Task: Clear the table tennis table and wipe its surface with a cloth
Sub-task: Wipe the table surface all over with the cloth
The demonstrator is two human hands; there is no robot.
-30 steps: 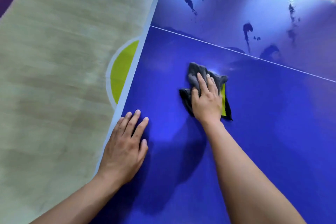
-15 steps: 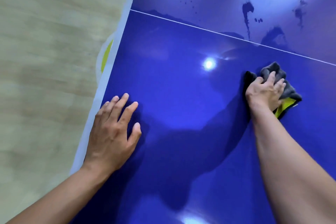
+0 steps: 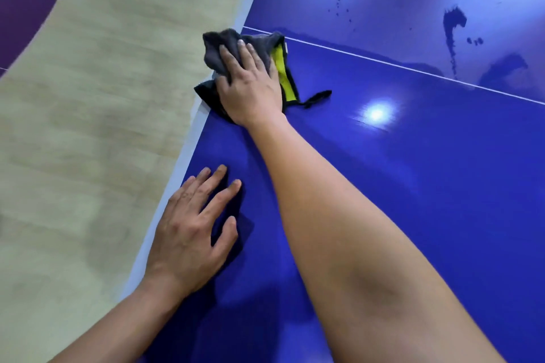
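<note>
table: 1, glossy blue top [image 3: 413,200], pale edge band down its left side.
white line: 1, runs across the top [image 3: 413,69]; reference for everything below.
cloth: 1, dark grey with a yellow-green face [image 3: 216,50]. Bunched on the near side of the white line and overlapping its left end. One corner sits over the pale edge band, and a thin tail trails off to the right.
right hand: 1 [image 3: 250,88], on top of the cloth, fingers extended and laid flat, pressing it down (thumb hidden, can't tell if it's tucked into the fabric).
left hand: 1 [image 3: 188,233], near side of the white line and well apart from it. Palm flat on the blue top, fingers straight and spread, holding nothing.
dark streaks: 2 big ones [image 3: 452,23] on the far side of the white line, plus a scatter of small spots.
glare spot: 1 [image 3: 377,113], just on the near side of the white line.
floor: pale, wood-look [image 3: 103,97], past the white line's left end.
</note>
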